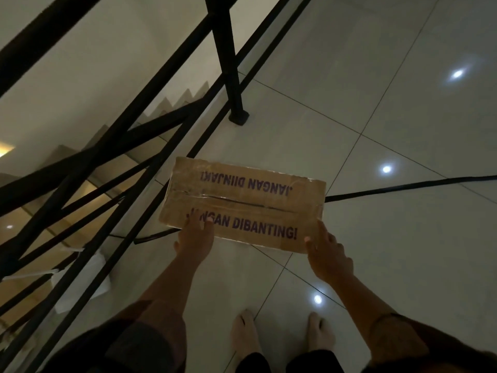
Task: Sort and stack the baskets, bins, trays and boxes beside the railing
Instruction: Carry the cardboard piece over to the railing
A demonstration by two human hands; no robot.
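Matt cardboard box (242, 204), glossy tiles (403, 117)

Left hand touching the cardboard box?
Touching. The head view shows the left hand with fingers lying over the cardboard box's near edge, covering part of the printed lettering.

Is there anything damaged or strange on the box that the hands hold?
Yes. The cardboard box has a ragged far edge, and the seam between its top flaps gapes along the middle. The left hand and right hand grip its near edge beside the railing. Nothing is spilled.
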